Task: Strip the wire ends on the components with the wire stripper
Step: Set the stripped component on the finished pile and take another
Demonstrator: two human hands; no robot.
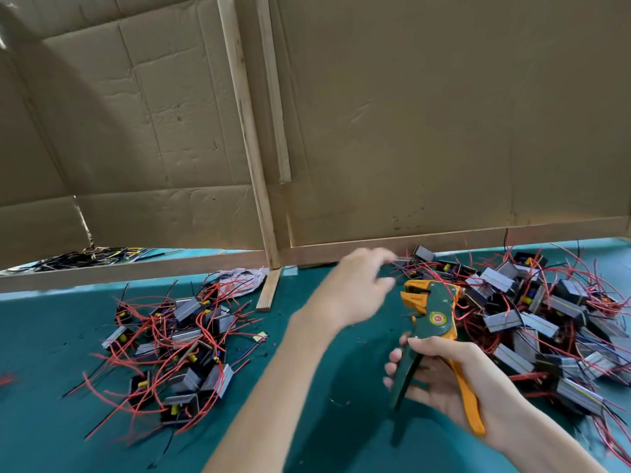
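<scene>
left hand [355, 288]: stretched out toward the desk's far edge, at the near fringe of the right pile [532, 319]. fingers loosely spread and blurred, nothing seen in them.
right hand [454, 380]: curled round both handles of the wire stripper [432, 312], held above the desk right of centre, head up. handles are spread and the orange jaws look empty.
components: two heaps of grey-and-black blocks with red and black leads. the right pile runs along the right edge up to the far edge. the left pile [177, 343] sits left of centre. can't tell which heap is already stripped.
risk, tangle: the leads are knotted together, so lifting one block likely drags its neighbours along or spills them.
risk, pinch: the jaws sit just beside the left hand, and a squeeze while that hand crosses could nip a finger.
risk, bad strip: the leads are thin. a bite too deep or a skewed feed would probably cut strands or shear the end.
risk, mix-up: nothing divides the heaps, so a block dropped on the wrong side gets skipped or redone.
surface: teal mat over the desk [324, 421], peppered with small dark scraps. a short wooden slat [269, 290] lies at the middle of the far edge, with a crumpled cloth [239, 279] beside it.
room: a cardboard wall [409, 131] on a wooden frame closes off the far edge. a bundle of dark wires [85, 257] shows through a gap at the far left corner.
</scene>
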